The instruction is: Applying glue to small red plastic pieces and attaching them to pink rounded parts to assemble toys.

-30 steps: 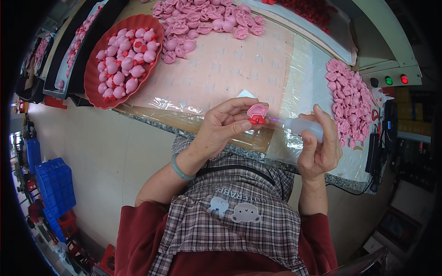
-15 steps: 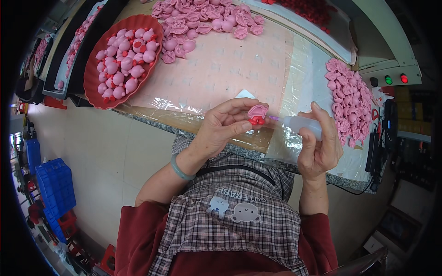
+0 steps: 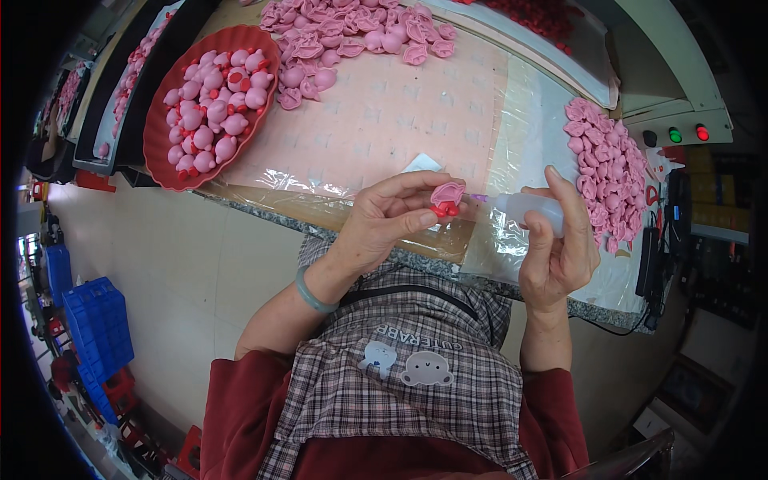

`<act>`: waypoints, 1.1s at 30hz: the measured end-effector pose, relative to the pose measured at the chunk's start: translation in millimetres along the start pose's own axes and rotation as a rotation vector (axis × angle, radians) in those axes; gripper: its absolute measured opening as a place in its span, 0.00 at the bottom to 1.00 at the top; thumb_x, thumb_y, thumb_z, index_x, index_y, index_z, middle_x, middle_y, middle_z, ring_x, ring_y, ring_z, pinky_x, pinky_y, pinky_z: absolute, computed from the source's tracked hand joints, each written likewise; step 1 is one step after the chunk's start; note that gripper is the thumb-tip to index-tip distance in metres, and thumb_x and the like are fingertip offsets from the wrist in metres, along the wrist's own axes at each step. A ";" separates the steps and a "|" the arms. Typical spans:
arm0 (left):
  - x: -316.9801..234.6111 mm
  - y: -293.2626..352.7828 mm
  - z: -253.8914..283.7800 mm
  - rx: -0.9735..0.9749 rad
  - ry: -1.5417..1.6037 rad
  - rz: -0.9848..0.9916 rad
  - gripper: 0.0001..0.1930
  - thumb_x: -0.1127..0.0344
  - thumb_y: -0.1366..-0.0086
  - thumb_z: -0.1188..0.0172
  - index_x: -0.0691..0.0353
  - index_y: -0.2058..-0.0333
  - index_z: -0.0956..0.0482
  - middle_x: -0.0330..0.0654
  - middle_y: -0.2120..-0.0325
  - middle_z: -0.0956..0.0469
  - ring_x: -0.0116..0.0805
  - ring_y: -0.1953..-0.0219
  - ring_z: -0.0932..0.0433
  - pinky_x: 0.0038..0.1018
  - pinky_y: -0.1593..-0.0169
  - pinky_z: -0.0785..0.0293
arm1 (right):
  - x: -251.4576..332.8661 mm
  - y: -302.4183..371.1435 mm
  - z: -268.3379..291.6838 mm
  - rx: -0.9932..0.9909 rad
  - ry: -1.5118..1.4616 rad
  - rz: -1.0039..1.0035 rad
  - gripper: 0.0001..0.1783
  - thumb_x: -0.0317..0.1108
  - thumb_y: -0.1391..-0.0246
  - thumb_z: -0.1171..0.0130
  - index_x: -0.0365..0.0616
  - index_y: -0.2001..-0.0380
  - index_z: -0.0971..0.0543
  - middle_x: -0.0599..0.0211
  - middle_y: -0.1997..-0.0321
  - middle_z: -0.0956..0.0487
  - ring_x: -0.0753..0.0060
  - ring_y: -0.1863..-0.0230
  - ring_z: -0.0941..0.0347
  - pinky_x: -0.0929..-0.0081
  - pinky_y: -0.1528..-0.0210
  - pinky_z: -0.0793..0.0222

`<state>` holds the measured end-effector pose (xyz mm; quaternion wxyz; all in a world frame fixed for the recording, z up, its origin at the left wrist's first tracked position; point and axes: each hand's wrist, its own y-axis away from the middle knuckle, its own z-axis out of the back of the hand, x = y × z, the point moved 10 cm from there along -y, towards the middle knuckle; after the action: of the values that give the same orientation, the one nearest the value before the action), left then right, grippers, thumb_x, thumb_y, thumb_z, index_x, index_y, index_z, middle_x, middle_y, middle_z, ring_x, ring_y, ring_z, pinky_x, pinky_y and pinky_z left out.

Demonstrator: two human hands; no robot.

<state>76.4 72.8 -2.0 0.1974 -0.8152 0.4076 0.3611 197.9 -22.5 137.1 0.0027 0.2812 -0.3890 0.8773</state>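
Between the thumb and fingers of my left hand (image 3: 392,216) is a small hollow pink plastic piece (image 3: 446,194) with red parts at its lower end. My right hand (image 3: 560,248) grips a translucent white squeeze bottle (image 3: 534,210), tipped on its side. Its thin purple-based nozzle (image 3: 480,198) points left at the pink piece; whether the tip touches it is too small to tell. Both hands are over the near edge of the table. Just behind my left fingers lies a small white object (image 3: 424,163), partly hidden by them.
A red scalloped bowl (image 3: 156,152) of round pink pieces with red parts stands at the left. One heap of hollow pink pieces (image 3: 336,32) lies at the back, another pink heap (image 3: 604,168) at the right. A machine panel (image 3: 712,128) with lit buttons borders the far right.
The squeeze bottle in my right hand has shifted slightly right, and its nozzle has drawn back a little from the pink piece. My left hand stays nearly still.
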 end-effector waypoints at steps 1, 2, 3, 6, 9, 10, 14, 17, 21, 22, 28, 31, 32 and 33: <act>-0.9 -0.4 -1.0 0.008 0.000 -0.003 0.24 0.75 0.37 0.40 0.68 0.42 0.31 0.53 0.46 0.25 0.42 0.45 0.23 0.35 0.42 0.25 | -0.4 0.2 -0.3 0.000 0.000 0.000 0.22 0.26 0.47 0.35 0.29 0.49 0.25 0.51 0.58 0.18 0.63 0.69 0.20 0.74 0.69 0.25; -1.7 -0.6 -2.1 0.015 0.000 -0.007 0.24 0.75 0.36 0.39 0.68 0.42 0.31 0.53 0.46 0.26 0.42 0.45 0.23 0.35 0.42 0.25 | 0.1 0.5 0.2 -0.010 0.013 0.012 0.22 0.26 0.48 0.35 0.29 0.49 0.25 0.51 0.58 0.18 0.63 0.70 0.20 0.74 0.69 0.25; -2.1 -0.5 -2.5 0.015 0.000 -0.007 0.24 0.75 0.36 0.39 0.68 0.42 0.31 0.53 0.46 0.26 0.42 0.45 0.23 0.35 0.42 0.25 | 0.7 0.5 0.6 -0.020 0.025 0.024 0.22 0.26 0.48 0.35 0.29 0.49 0.25 0.52 0.59 0.18 0.63 0.70 0.20 0.74 0.69 0.25; -1.4 -0.6 -2.5 0.000 0.026 0.009 0.24 0.75 0.36 0.39 0.69 0.42 0.31 0.52 0.46 0.26 0.41 0.46 0.23 0.34 0.43 0.25 | 4.8 -1.2 1.8 -0.025 0.048 0.066 0.22 0.27 0.47 0.35 0.29 0.50 0.25 0.52 0.59 0.18 0.62 0.70 0.20 0.73 0.70 0.24; -1.1 -0.4 -1.0 -0.010 0.035 0.012 0.24 0.75 0.36 0.40 0.69 0.41 0.32 0.52 0.46 0.26 0.41 0.46 0.23 0.34 0.43 0.25 | 8.5 -2.6 1.2 -0.019 0.069 0.093 0.22 0.29 0.46 0.35 0.30 0.50 0.24 0.52 0.62 0.18 0.63 0.70 0.21 0.74 0.70 0.25; -0.4 -0.4 -0.4 -0.015 0.039 0.020 0.24 0.75 0.36 0.40 0.69 0.41 0.32 0.52 0.46 0.26 0.42 0.46 0.23 0.34 0.43 0.25 | 8.9 -2.8 1.4 -0.020 0.069 0.093 0.22 0.29 0.46 0.35 0.30 0.50 0.24 0.52 0.62 0.18 0.63 0.70 0.21 0.74 0.70 0.25; 0.3 -0.2 1.6 -0.026 0.009 0.028 0.24 0.74 0.35 0.40 0.69 0.41 0.32 0.52 0.46 0.26 0.44 0.47 0.22 0.34 0.44 0.24 | 10.2 -1.7 -1.6 0.039 0.052 0.058 0.21 0.31 0.43 0.38 0.30 0.49 0.24 0.53 0.62 0.19 0.63 0.68 0.20 0.73 0.68 0.25; 1.0 -0.4 1.2 -0.036 0.022 0.024 0.24 0.73 0.35 0.41 0.69 0.41 0.32 0.52 0.46 0.26 0.44 0.47 0.22 0.34 0.44 0.24 | 11.0 -2.7 -3.8 0.077 0.056 0.043 0.20 0.32 0.39 0.40 0.29 0.48 0.25 0.52 0.59 0.19 0.63 0.66 0.19 0.73 0.66 0.24; 1.0 -0.7 0.8 -0.028 0.005 0.026 0.24 0.73 0.35 0.41 0.68 0.41 0.32 0.51 0.46 0.26 0.44 0.47 0.22 0.34 0.43 0.24 | 10.3 -1.7 -4.9 0.097 0.056 0.032 0.20 0.32 0.39 0.41 0.29 0.48 0.25 0.52 0.61 0.19 0.63 0.67 0.20 0.73 0.67 0.25; 1.0 -0.9 2.1 -0.042 0.013 0.020 0.24 0.72 0.35 0.41 0.68 0.41 0.32 0.51 0.46 0.26 0.44 0.47 0.22 0.34 0.43 0.25 | 9.4 -1.4 -4.9 0.097 0.056 0.033 0.20 0.32 0.39 0.41 0.29 0.48 0.25 0.52 0.61 0.19 0.63 0.67 0.20 0.73 0.67 0.25; 1.3 -1.4 3.7 -0.055 0.015 0.023 0.24 0.70 0.34 0.40 0.68 0.41 0.33 0.50 0.47 0.26 0.42 0.47 0.23 0.35 0.43 0.25 | 10.9 0.0 -5.6 0.097 0.066 0.073 0.20 0.33 0.38 0.41 0.30 0.48 0.25 0.52 0.62 0.19 0.64 0.67 0.20 0.73 0.66 0.25; 1.1 -1.5 4.0 -0.048 0.030 0.031 0.24 0.69 0.33 0.41 0.67 0.41 0.33 0.50 0.47 0.26 0.42 0.47 0.22 0.34 0.43 0.24 | 4.1 -0.8 -5.4 0.088 -0.008 0.011 0.20 0.33 0.38 0.42 0.31 0.47 0.25 0.53 0.62 0.19 0.67 0.67 0.20 0.74 0.66 0.25; 1.4 -1.5 3.2 -0.037 0.038 0.035 0.24 0.69 0.33 0.41 0.67 0.40 0.33 0.50 0.47 0.26 0.42 0.48 0.22 0.34 0.44 0.24 | -2.2 1.3 -3.5 0.060 -0.044 -0.039 0.20 0.32 0.40 0.40 0.30 0.48 0.25 0.53 0.65 0.19 0.66 0.68 0.21 0.75 0.67 0.26; 1.9 -1.5 3.4 -0.036 0.039 0.035 0.24 0.69 0.33 0.41 0.67 0.40 0.33 0.50 0.47 0.26 0.42 0.48 0.22 0.34 0.44 0.24 | -8.0 2.7 -1.3 0.032 -0.080 -0.088 0.21 0.31 0.42 0.38 0.30 0.49 0.24 0.53 0.68 0.19 0.65 0.69 0.21 0.76 0.68 0.27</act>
<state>77.0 74.8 -5.6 0.1683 -0.8181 0.4190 0.3561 203.4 -21.8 130.6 0.0212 0.3327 -0.3621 0.8705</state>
